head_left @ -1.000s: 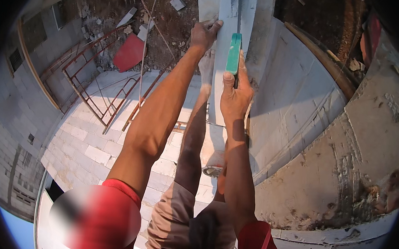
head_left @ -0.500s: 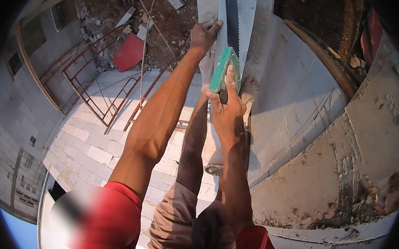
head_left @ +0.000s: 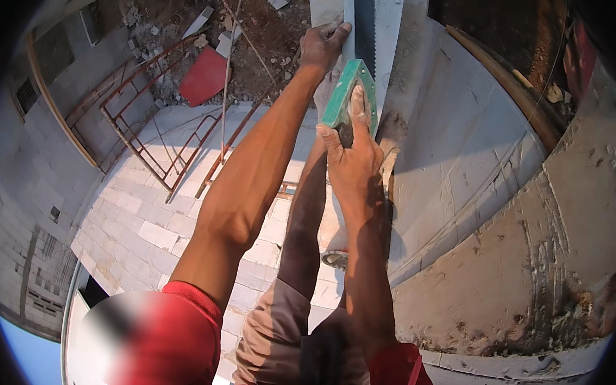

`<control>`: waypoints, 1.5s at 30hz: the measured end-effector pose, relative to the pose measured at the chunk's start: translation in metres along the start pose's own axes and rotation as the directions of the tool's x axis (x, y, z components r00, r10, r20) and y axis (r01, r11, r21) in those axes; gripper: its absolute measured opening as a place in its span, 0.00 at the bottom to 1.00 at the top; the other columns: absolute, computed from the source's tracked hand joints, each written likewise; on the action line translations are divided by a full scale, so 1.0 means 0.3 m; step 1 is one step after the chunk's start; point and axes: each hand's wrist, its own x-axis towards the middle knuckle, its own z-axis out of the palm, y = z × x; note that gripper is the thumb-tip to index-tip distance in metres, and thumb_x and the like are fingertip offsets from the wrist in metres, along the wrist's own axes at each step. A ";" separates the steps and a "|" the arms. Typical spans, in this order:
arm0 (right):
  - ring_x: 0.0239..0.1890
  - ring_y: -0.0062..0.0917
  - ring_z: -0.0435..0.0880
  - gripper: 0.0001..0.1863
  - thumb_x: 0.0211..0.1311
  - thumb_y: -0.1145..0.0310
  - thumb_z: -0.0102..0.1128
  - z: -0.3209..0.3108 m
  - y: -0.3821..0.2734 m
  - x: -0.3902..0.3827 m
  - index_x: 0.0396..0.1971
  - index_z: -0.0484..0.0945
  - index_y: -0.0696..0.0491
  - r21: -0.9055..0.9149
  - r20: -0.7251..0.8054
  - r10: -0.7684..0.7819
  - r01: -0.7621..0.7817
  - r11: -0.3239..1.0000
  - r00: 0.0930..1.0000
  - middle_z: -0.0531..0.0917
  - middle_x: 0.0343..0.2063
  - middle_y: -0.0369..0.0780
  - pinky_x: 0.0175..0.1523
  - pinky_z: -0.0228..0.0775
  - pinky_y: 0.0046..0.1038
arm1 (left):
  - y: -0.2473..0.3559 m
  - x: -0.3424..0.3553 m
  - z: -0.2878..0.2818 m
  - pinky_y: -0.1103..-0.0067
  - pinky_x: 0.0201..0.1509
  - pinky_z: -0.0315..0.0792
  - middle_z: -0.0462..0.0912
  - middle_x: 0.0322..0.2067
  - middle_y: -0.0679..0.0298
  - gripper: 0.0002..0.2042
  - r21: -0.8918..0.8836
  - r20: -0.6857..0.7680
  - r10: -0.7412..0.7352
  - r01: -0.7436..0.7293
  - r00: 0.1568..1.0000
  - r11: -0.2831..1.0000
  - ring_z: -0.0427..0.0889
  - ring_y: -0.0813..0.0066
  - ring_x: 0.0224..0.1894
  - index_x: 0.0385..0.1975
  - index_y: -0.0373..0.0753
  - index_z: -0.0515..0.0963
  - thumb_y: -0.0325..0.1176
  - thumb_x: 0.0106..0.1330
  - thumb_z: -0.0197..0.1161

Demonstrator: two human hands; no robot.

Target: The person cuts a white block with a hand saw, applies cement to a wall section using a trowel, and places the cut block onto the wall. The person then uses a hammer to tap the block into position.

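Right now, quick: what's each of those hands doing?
Left hand: resting on a pale block; whether it grips cannot be told.
Right hand: closed, holding a saw's green handle.

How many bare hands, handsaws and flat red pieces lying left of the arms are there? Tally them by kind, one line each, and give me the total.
Bare hands: 2 (left hand, right hand)
Handsaw: 1, green-handled
Flat red piece left of the arms: 1
Total: 4
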 end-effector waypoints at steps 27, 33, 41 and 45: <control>0.31 0.28 0.83 0.44 0.70 0.26 0.42 -0.098 0.223 -0.254 0.44 0.78 0.59 0.309 0.043 0.409 -0.402 0.862 0.911 0.83 0.32 0.43 0.35 0.76 0.31 | -0.093 0.063 0.032 0.78 0.46 0.83 0.91 0.40 0.60 0.25 0.014 -0.060 0.132 -0.132 0.989 0.991 0.89 0.78 0.37 0.59 0.42 0.82 0.51 0.69 0.68; 0.24 0.25 0.77 0.47 0.68 0.22 0.35 -0.107 0.238 0.010 0.50 0.74 0.58 0.720 0.281 0.396 -0.465 0.516 0.874 0.79 0.31 0.40 0.25 0.69 0.28 | -0.071 0.034 0.024 0.78 0.47 0.83 0.91 0.40 0.59 0.24 -0.045 -0.039 0.141 -0.142 0.989 0.989 0.89 0.77 0.37 0.59 0.41 0.82 0.50 0.70 0.67; 0.14 0.20 0.70 0.44 0.67 0.21 0.33 -0.096 0.131 -0.042 0.30 0.71 0.54 0.748 0.141 0.596 -0.480 0.459 0.790 0.69 0.16 0.33 0.16 0.56 0.23 | -0.034 0.025 0.011 0.78 0.45 0.83 0.90 0.44 0.57 0.25 0.005 -0.003 0.062 -0.062 0.998 0.998 0.89 0.75 0.35 0.58 0.39 0.83 0.51 0.70 0.67; 0.18 0.20 0.71 0.40 0.71 0.25 0.38 -0.078 0.099 0.084 0.32 0.71 0.54 0.786 0.183 0.395 -0.376 0.492 0.900 0.73 0.19 0.35 0.20 0.59 0.24 | -0.054 0.025 0.014 0.78 0.44 0.83 0.90 0.41 0.57 0.24 -0.013 0.004 0.074 -0.074 0.997 0.997 0.89 0.75 0.35 0.56 0.38 0.84 0.51 0.70 0.67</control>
